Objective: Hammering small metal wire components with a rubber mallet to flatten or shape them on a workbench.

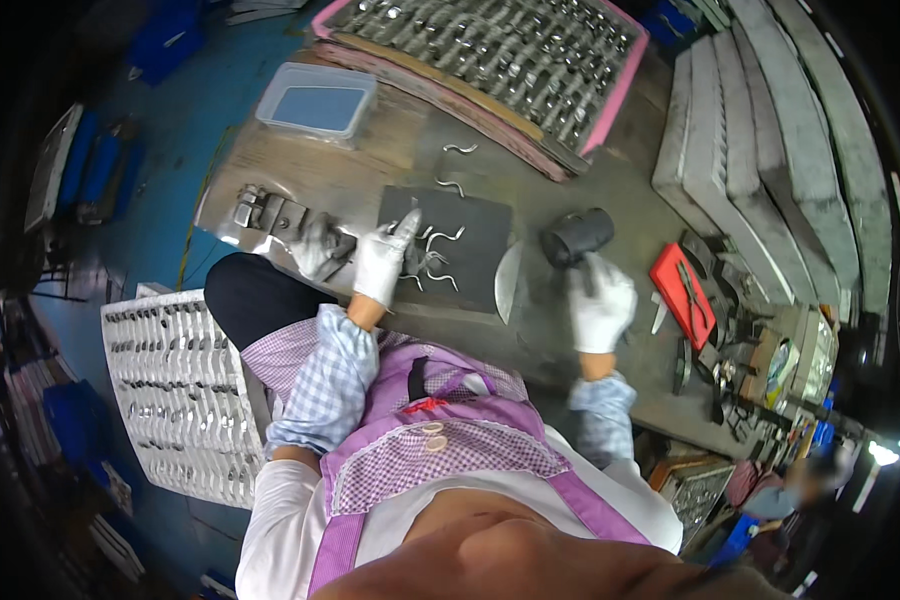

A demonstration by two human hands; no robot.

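Note:
My left hand [378, 268], in a white glove, is over the left edge of a dark square plate [485, 220]. Its fingers are stretched out, and nothing shows in them. Several thin, curved metal pieces [446, 236] lie beside its fingertips. Two more curved pieces [451, 186] lie farther back, one on the plate's far edge. To the right, my gloved right hand [602, 305] is closed below the black cylindrical head of a mallet [577, 237]. The glove hides the mallet's handle, and that hand is slightly blurred.
A grey cloth glove [320, 247] and a metal fixture [266, 212] lie left of my left hand. A clear bin [320, 100] and a pink-rimmed tray of metal parts [610, 100] stand behind. Pliers lie on a red tray [667, 270] at right. A white parts tray [255, 440] stands at lower left.

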